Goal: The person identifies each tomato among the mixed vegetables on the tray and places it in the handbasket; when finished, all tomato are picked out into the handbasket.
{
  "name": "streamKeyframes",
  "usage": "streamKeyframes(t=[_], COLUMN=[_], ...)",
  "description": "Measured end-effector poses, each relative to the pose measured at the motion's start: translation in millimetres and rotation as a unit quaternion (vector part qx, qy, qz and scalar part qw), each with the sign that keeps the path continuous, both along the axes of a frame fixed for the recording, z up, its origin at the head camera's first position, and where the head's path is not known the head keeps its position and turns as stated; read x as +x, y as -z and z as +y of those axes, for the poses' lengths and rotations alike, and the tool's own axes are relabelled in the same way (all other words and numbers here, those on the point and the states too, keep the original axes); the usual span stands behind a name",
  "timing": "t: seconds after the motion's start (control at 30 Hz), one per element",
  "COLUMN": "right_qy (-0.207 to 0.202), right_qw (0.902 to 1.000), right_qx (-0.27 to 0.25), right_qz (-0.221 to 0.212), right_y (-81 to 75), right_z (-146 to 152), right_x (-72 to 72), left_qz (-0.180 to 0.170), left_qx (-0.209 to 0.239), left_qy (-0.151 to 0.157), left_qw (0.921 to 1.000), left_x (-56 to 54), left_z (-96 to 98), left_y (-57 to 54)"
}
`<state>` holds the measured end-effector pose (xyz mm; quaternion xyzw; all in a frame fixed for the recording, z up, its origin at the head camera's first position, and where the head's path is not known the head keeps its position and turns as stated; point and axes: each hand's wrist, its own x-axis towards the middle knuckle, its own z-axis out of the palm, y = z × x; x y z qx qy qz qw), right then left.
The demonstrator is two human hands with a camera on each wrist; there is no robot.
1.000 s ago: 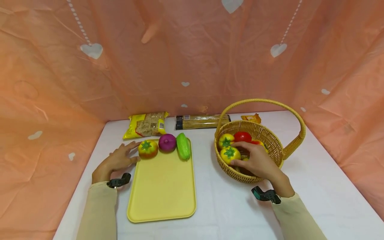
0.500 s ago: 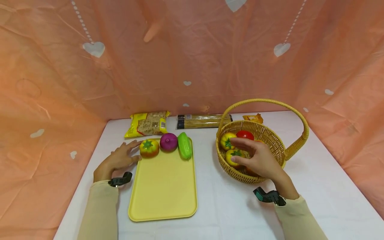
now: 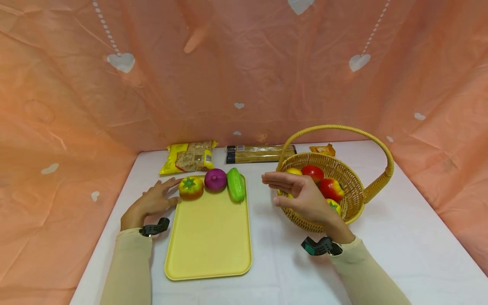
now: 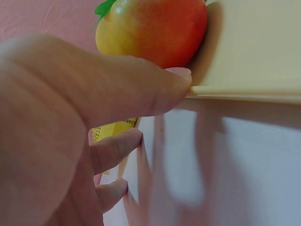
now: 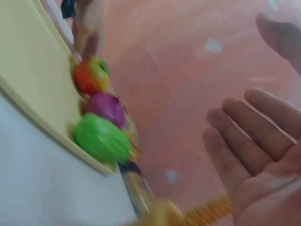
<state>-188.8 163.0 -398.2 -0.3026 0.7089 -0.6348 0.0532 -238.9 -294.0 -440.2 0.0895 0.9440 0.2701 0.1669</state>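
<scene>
My left hand point(image 3: 154, 200) rests at the upper left edge of a yellow tray point(image 3: 209, 241); its thumb touches the rim in the left wrist view, fingers extended. Beside it on the tray sits a toy tomato point(image 3: 191, 189), yellow to red with a green calyx. A purple toy onion point(image 3: 215, 180) and a green toy cucumber point(image 3: 236, 185) complete that row. My right hand point(image 3: 303, 197), palm bare and fingers straight in the right wrist view, hovers over the left side of a wicker basket point(image 3: 352, 186). Several toy fruits lie inside, including a red-yellow one point(image 3: 331, 189); the hand partly hides others.
Along the back of the white table point(image 3: 267, 258) lie a yellow bag point(image 3: 188, 157), a long clear package of thin sticks point(image 3: 261, 154) and a small orange packet point(image 3: 324, 149). The basket's tall handle point(image 3: 335, 126) arches above it. A pink curtain point(image 3: 244, 76) hangs behind.
My right hand has left the yellow fruits in the basket, holding nothing, and moved left to the basket's near-left rim. The left hand stays by the tray.
</scene>
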Motion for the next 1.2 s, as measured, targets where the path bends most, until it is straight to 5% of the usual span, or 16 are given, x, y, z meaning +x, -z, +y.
streamKeyframes(t=[0.27,0.63,0.93,1.2], right_qy=[-0.038,-0.072,-0.034,-0.027], right_qw=[0.9972,0.9961,0.9961,0.9710], right_qx=[-0.027,-0.045,0.066,0.192], right_qz=[-0.059,-0.024,0.047,0.140], right_y=[11.9,28.7,25.3,17.8], right_z=[-43,-108,-147,-166], right_x=[-8.7,-43.9,-67.4,-88.8], left_qz=[0.000,-0.010,-0.008,-0.017], left_qx=[0.000,0.005,0.001,0.001], left_qy=[0.003,0.000,-0.001,-0.012], left_qw=[1.0000,0.9999,1.0000,0.9998], left_x=[-1.0,1.8,0.4,1.2], left_z=[-0.1,0.9,2.4,2.1], left_y=[-0.6,-2.0,-0.9,-2.6])
